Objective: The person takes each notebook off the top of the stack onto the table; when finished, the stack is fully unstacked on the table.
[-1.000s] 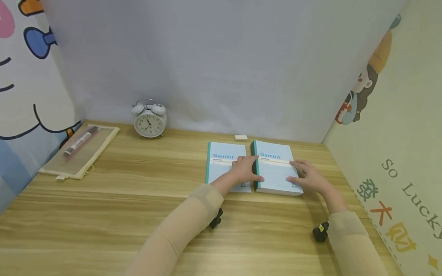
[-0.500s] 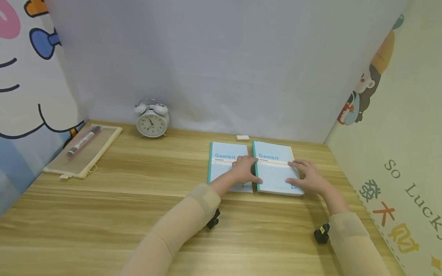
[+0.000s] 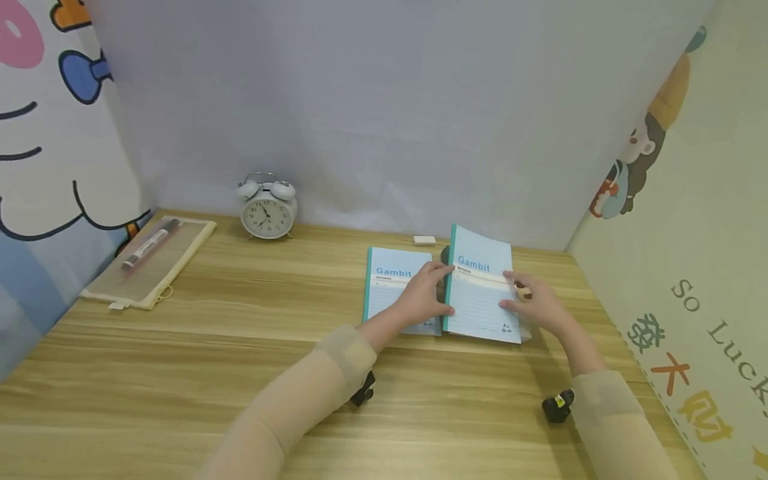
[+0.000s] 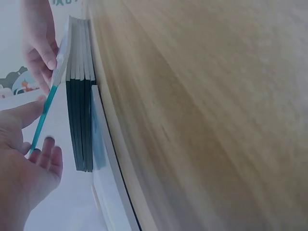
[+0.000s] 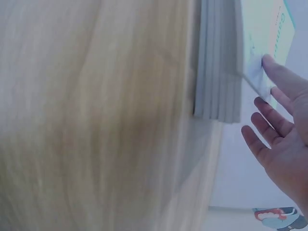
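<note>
Both hands hold a light-blue notebook (image 3: pixel 480 310) marked "Gambit", raised and tilted above a stack of several notebooks (image 4: pixel 81 96). My left hand (image 3: pixel 422 293) grips its teal spine edge, thumb on one side and fingers on the other in the left wrist view. On the opposite edge, my right hand (image 3: pixel 536 305) pinches the cover between thumb and fingers. The notebook's far edge stands higher than its near edge, and it hides most of the stack in the head view. A single matching notebook (image 3: pixel 390 263) lies flat to the left, partly covered by my left hand.
A small white eraser (image 3: pixel 424 240) lies behind the notebooks, near the back wall. Farther left stand a white twin-bell alarm clock (image 3: pixel 268 215) and a zippered mesh pouch (image 3: pixel 174 250) with a marker (image 3: pixel 150 245) on it. A printed wall closes off the right side.
The top notebook has come up off the stack, its far edge rising most, with both hands on its sides. The flat notebook, eraser, clock and pouch have stayed in place.
</note>
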A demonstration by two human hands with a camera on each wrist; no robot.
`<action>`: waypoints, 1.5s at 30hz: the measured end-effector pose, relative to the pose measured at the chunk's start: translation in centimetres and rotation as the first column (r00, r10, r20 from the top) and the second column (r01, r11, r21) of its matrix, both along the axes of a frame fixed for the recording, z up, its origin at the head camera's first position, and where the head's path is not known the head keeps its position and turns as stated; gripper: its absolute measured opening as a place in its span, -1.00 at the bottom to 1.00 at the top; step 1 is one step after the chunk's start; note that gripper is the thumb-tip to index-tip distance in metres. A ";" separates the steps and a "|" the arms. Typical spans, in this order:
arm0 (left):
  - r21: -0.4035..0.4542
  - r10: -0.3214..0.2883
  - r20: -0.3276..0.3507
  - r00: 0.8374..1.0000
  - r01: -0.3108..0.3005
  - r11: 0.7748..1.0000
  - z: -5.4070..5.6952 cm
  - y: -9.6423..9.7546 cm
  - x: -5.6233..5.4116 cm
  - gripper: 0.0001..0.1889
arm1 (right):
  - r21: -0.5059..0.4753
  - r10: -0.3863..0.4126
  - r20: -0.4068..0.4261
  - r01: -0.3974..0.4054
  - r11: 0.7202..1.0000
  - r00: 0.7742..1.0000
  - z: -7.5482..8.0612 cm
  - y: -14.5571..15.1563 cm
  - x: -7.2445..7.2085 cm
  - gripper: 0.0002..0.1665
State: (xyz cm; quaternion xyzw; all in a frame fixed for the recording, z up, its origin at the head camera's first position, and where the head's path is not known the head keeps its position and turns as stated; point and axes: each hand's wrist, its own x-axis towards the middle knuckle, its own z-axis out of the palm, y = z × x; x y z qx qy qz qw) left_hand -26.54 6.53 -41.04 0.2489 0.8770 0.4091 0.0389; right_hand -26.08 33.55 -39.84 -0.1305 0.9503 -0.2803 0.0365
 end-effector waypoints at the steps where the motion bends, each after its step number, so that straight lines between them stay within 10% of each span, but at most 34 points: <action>1: 0.017 0.000 0.005 1.000 0.000 1.000 0.1 0.0 0.0 -0.11 | -0.010 -0.009 -0.005 0.009 1.000 1.000 0.2 -0.1 0.1 -0.17; 20: 0.228 0.104 0.155 0.982 -0.138 0.964 2.8 -3.9 0.1 -0.38 | -0.292 -0.006 0.062 0.024 0.956 0.998 4.3 -3.7 0.2 -0.21; 31: 0.253 0.209 0.101 0.973 -0.228 0.940 5.2 -7.7 0.4 -0.40 | -0.570 -0.069 0.077 0.101 0.815 0.995 5.5 -8.4 0.5 -0.33; 45: 0.181 0.274 0.150 0.950 -0.299 0.937 5.5 -14.2 0.4 -0.24 | -0.673 -0.007 0.160 0.114 0.731 0.987 5.7 -13.8 0.6 -0.32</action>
